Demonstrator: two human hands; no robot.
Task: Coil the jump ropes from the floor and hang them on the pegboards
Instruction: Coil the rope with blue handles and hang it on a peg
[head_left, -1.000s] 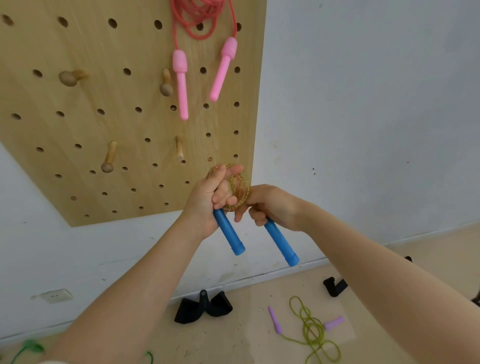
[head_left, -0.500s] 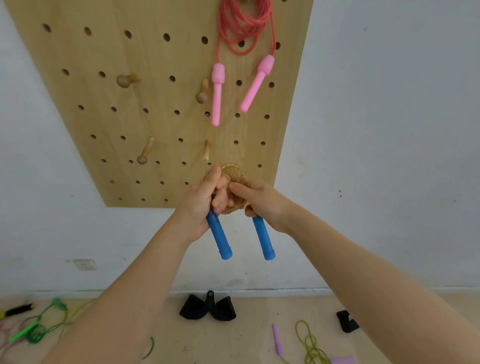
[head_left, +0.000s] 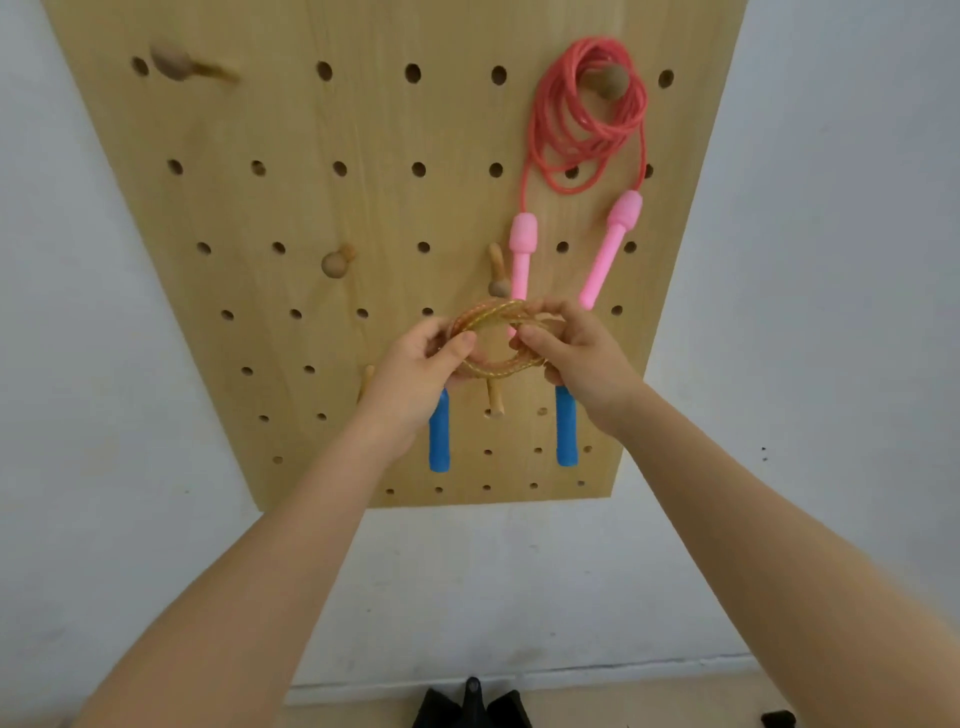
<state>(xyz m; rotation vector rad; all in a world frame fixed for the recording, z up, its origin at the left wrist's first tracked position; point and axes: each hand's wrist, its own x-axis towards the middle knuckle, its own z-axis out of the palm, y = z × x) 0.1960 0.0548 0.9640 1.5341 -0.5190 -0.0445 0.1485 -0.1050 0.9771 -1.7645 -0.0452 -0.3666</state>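
Observation:
A wooden pegboard (head_left: 291, 218) hangs on the white wall. I hold a coiled gold jump rope (head_left: 493, 314) in front of it, its two blue handles (head_left: 439, 436) hanging down. My left hand (head_left: 415, 379) pinches the coil's left side and my right hand (head_left: 582, 358) pinches its right side. The coil is spread open as a ring just above a wooden peg (head_left: 493, 397). A coiled red rope with pink handles (head_left: 587, 119) hangs from a peg at the upper right.
Other wooden pegs stick out of the board, one bare peg (head_left: 336, 262) at mid left and one (head_left: 174, 61) at top left. A black object (head_left: 472, 706) lies on the floor by the wall below.
Both hands rose with the gold rope and moved apart, opening the coil into a ring near the lower peg. The view tilted up; the floor ropes left the view.

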